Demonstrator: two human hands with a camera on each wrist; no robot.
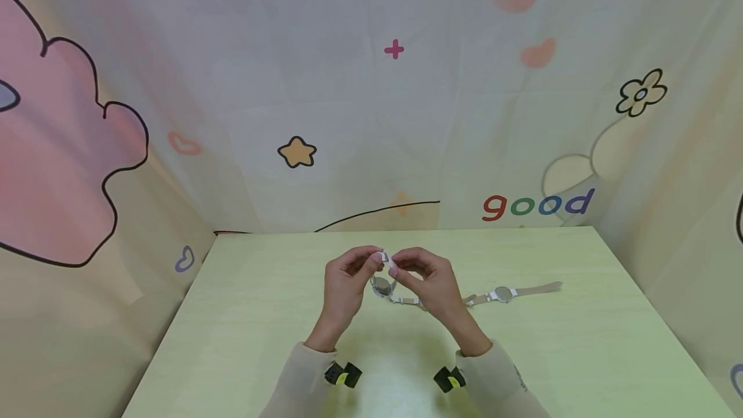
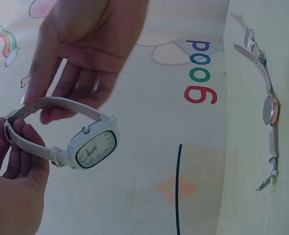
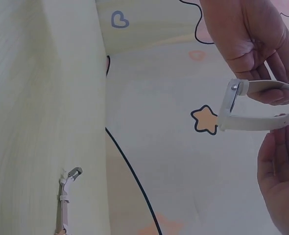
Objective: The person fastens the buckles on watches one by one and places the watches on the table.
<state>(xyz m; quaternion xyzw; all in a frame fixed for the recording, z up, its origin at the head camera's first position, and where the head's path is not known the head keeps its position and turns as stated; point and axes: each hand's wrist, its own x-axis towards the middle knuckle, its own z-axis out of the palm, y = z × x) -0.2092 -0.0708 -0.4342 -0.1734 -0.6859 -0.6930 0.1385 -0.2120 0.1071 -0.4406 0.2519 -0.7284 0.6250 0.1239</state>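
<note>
Cartoon cloth hangs behind a pale green table (image 1: 261,315). Above its middle, a white watch (image 2: 93,147) is held up, its strap ends meeting but not fastened yet (I think). Left hand (image 1: 345,282) and right hand (image 1: 432,282) pinch the ends. Another watch (image 1: 502,293) lies flat toward the right edge.

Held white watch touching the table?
Apart. The left wrist view shows the white watch held up by both hands, backdrop behind it, well clear of the table.

My forearms in loose beige sleeves (image 1: 302,366); a black-and-yellow camera unit (image 1: 342,375) strapped at each wrist; hands bare
</note>
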